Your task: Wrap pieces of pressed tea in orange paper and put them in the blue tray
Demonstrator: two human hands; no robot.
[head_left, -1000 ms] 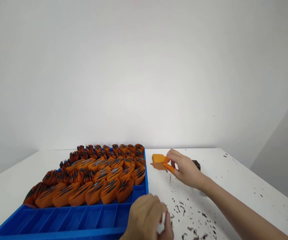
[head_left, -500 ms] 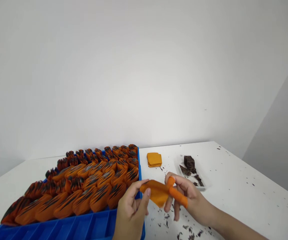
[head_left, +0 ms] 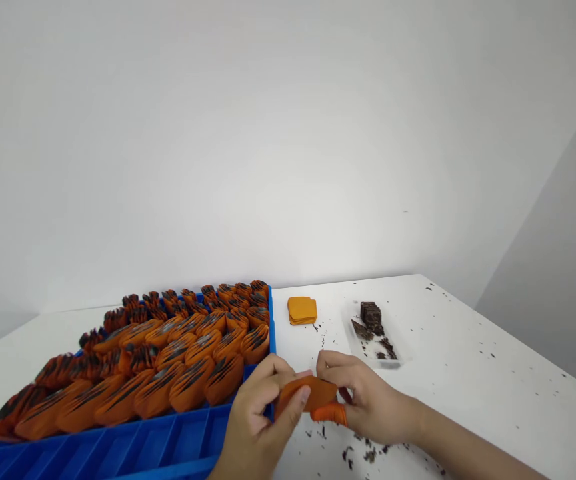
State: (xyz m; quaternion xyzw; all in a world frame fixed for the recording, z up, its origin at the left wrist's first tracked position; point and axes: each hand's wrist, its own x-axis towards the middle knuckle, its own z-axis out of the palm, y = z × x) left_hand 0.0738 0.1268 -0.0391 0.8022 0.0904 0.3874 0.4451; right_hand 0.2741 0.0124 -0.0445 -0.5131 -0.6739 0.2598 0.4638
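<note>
Both hands meet low in the middle, just right of the blue tray (head_left: 133, 447). My left hand (head_left: 258, 420) and my right hand (head_left: 363, 400) each pinch one thin orange sheet (head_left: 313, 395) between thumb and fingers, curling it. An orange finger cot covers my right index finger. The tray's far rows hold several curled orange pieces with dark streaks (head_left: 168, 360); its near slots are bare blue.
A small stack of flat orange sheets (head_left: 302, 311) lies on the white table (head_left: 468, 373) beyond my hands. To its right a clear shallow dish (head_left: 375, 337) holds dark brown pieces. Dark crumbs are scattered over the table's right side. A plain wall stands behind.
My right hand lifted an orange sheet from the stack and brought it near; my left hand rose to grip it too. Both hands now curl the sheet, which was flatter before.
</note>
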